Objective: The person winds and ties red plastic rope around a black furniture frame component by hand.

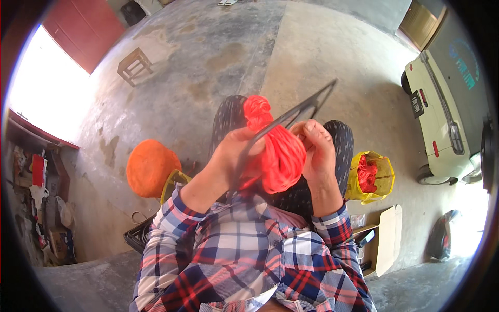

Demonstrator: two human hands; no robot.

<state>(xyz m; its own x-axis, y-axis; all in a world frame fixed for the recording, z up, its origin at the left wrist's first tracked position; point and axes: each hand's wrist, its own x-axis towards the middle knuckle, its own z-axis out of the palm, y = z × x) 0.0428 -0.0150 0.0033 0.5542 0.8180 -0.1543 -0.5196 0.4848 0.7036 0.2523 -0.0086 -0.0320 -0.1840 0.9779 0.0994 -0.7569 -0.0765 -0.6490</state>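
A bright red hank of cord (283, 153), gathered into a narrow knob at its far end, is held up in front of my lap. My left hand (236, 151) is closed on the hank's left side. Beside its right edge, my right hand (316, 148) has thumb and fingers drawn together in a pinch; what sits between them is too small to tell. A long, thin dark loop (299, 110) crosses in front of the hank, slanting up to the far right. Its lower end blurs near my left wrist.
An orange round-topped seat (152, 168) stands to the left, a small wooden stool (134, 66) farther off. At right are a yellow bag (385, 177) holding red material and an open cardboard box (389, 240). A pale vehicle (439, 117) is parked far right. Clutter lines the left.
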